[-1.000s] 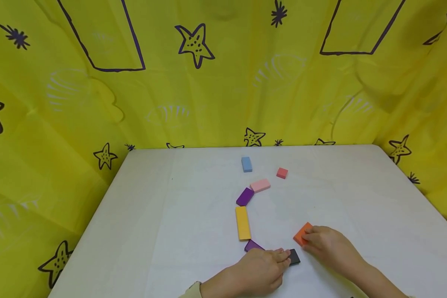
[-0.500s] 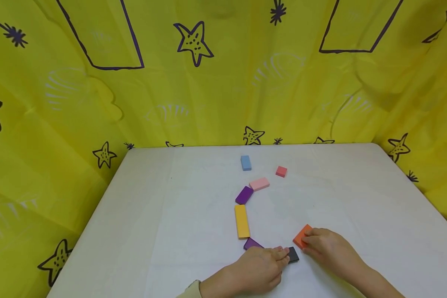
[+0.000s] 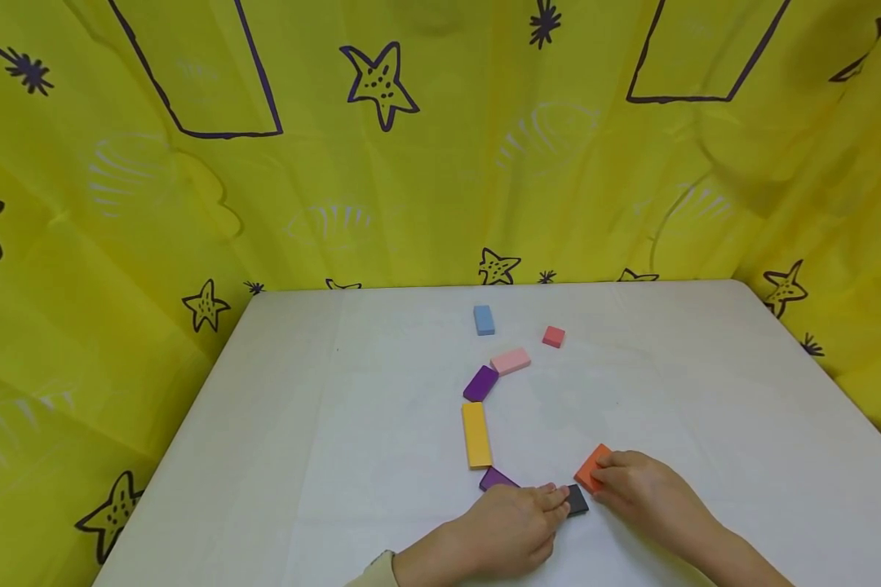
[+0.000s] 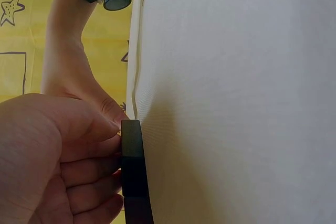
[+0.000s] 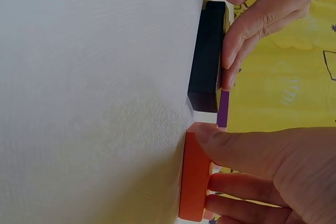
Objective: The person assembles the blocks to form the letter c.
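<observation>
My left hand lies over a black block, fingertips on its top; in the right wrist view the thumb is apart from the black block. To the right, my right hand pinches an orange block between thumb and fingers. The orange block stays low on the white cloth, with a narrow gap to the black one. A purple block is partly hidden behind my left hand. From it a yellow block, another purple block and a pink block curve away.
Beyond the curve, a light blue block and a small red block lie apart on the white-covered table. Yellow curtain fabric with drawn stars hangs behind the table and along both sides.
My right hand has slid the orange block slightly nearer to the black block and the front. The left hand keeps its place on the black block. The head view has shifted a little.
</observation>
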Demonstrator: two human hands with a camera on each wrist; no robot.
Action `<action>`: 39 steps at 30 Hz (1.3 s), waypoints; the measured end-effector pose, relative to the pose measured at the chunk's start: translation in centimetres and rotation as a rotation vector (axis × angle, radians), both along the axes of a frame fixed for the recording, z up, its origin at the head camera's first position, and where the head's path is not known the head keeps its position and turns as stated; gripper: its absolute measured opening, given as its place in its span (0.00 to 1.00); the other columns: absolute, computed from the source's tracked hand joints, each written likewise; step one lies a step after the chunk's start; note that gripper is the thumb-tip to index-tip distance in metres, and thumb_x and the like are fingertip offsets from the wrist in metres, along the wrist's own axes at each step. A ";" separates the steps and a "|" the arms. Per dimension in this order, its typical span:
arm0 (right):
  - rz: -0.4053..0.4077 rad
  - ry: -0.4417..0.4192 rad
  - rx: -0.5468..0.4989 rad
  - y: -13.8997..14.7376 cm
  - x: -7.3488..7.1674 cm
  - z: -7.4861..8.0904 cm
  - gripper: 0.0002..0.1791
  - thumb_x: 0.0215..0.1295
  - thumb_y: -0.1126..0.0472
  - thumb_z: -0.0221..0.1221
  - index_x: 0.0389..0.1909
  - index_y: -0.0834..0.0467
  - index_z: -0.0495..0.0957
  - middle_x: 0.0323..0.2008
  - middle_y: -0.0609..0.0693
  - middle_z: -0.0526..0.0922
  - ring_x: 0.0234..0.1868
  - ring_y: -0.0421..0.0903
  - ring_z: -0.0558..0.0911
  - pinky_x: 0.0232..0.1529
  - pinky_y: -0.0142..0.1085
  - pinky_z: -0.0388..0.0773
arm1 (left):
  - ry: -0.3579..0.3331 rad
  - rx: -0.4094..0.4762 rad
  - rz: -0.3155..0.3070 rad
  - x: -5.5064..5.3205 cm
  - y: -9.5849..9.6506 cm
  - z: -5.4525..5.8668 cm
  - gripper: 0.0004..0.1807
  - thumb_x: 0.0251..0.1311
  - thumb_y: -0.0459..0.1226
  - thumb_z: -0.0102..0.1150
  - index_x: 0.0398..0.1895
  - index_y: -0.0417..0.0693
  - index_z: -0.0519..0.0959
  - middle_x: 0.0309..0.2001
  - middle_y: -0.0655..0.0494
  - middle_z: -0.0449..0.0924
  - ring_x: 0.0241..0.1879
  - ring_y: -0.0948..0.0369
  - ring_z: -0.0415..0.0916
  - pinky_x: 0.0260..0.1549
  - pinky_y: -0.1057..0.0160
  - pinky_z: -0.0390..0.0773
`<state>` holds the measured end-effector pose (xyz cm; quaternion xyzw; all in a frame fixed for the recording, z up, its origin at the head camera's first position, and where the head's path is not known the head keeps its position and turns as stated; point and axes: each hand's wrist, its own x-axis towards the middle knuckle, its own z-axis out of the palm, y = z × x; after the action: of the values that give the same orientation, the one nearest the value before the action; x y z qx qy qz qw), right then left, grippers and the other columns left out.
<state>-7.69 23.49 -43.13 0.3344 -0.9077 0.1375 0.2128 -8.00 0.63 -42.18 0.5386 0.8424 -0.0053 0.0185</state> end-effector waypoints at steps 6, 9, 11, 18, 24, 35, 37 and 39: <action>0.008 0.004 -0.003 -0.2 0.2 0.0 0.18 0.28 0.64 0.75 0.28 0.60 0.84 0.30 0.48 0.82 0.33 0.47 0.80 0.33 0.39 0.77 | 0.031 0.003 -0.007 0.0 0.0 -0.1 0.21 0.65 0.46 0.46 0.58 0.51 0.74 0.60 0.61 0.68 0.58 0.70 0.64 0.50 0.75 0.65; 0.006 -0.010 0.003 -0.3 0.2 0.1 0.18 0.28 0.64 0.74 0.28 0.60 0.84 0.31 0.48 0.82 0.33 0.47 0.80 0.33 0.39 0.77 | 0.040 0.006 -0.008 0.0 0.0 -0.2 0.21 0.65 0.46 0.46 0.58 0.52 0.74 0.60 0.61 0.68 0.58 0.70 0.64 0.49 0.75 0.66; 0.013 -0.014 0.000 -0.4 0.3 0.1 0.17 0.29 0.64 0.74 0.27 0.59 0.84 0.31 0.48 0.82 0.33 0.47 0.81 0.33 0.38 0.77 | 0.041 0.010 -0.007 0.0 0.1 -0.3 0.21 0.65 0.46 0.46 0.57 0.52 0.75 0.60 0.61 0.69 0.58 0.70 0.64 0.49 0.75 0.66; 0.026 0.001 -0.012 -0.5 0.3 -0.1 0.18 0.27 0.65 0.73 0.27 0.59 0.84 0.31 0.48 0.82 0.33 0.45 0.81 0.33 0.36 0.77 | 0.011 0.005 0.006 0.0 0.0 -0.2 0.20 0.66 0.46 0.45 0.58 0.52 0.74 0.60 0.62 0.68 0.58 0.70 0.64 0.49 0.75 0.67; 0.036 0.008 -0.033 -0.4 0.4 -0.1 0.18 0.26 0.66 0.73 0.28 0.60 0.84 0.31 0.48 0.82 0.33 0.45 0.80 0.33 0.34 0.76 | 0.003 -0.011 0.012 0.1 0.0 0.0 0.21 0.66 0.46 0.44 0.59 0.52 0.73 0.61 0.62 0.67 0.59 0.70 0.63 0.51 0.74 0.65; 0.040 0.017 -0.046 -0.2 0.6 -0.2 0.16 0.30 0.64 0.73 0.27 0.60 0.84 0.30 0.48 0.81 0.32 0.44 0.80 0.32 0.33 0.75 | 0.008 0.008 0.008 0.0 0.0 -0.1 0.21 0.66 0.45 0.45 0.59 0.52 0.73 0.61 0.61 0.67 0.58 0.70 0.63 0.50 0.74 0.66; 0.039 0.019 -0.049 -0.1 0.6 -0.3 0.15 0.33 0.62 0.73 0.27 0.60 0.84 0.30 0.47 0.81 0.32 0.43 0.79 0.32 0.32 0.75 | 0.007 0.010 0.009 0.0 0.0 -0.2 0.21 0.66 0.45 0.45 0.59 0.52 0.73 0.61 0.61 0.67 0.58 0.70 0.63 0.50 0.74 0.66; 0.034 0.021 -0.050 -0.1 0.7 -0.3 0.15 0.32 0.62 0.73 0.27 0.60 0.84 0.30 0.47 0.81 0.32 0.43 0.79 0.32 0.32 0.75 | 0.011 0.010 0.008 0.0 0.0 -0.2 0.21 0.65 0.45 0.45 0.59 0.52 0.73 0.61 0.61 0.67 0.59 0.70 0.63 0.50 0.74 0.66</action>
<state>-6.99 23.36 -43.44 0.3456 -0.8960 0.1604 0.2281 -7.98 0.63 -42.34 0.5352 0.8447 -0.0039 0.0113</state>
